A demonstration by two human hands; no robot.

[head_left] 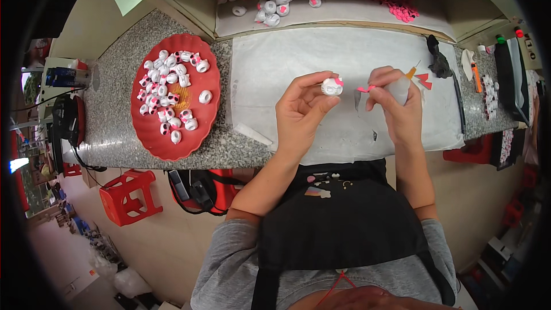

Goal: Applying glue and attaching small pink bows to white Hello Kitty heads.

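Observation:
Between the thumb and fingers of my left hand (295, 116) is a small white round figure head (332, 87) with a pink patch on its upper edge. My right hand (402, 117) pinches a small pink piece (365, 89) just right of the head, with a gap between them. A translucent squeeze bottle (398, 90) with an amber needle tip is also held in that hand, its tip pointing up and right. Both hands are above a white sheet (258, 63) on the table. Red scraps (423, 81) lie beside the right hand.
A red scalloped plate (212, 123) of white and pink figure heads stands at left. More white heads (270, 7) and a heap of pink pieces (403, 14) lie on the shelf behind. At right are a crumpled black cloth (439, 57) and an orange marker-like tool (476, 78).

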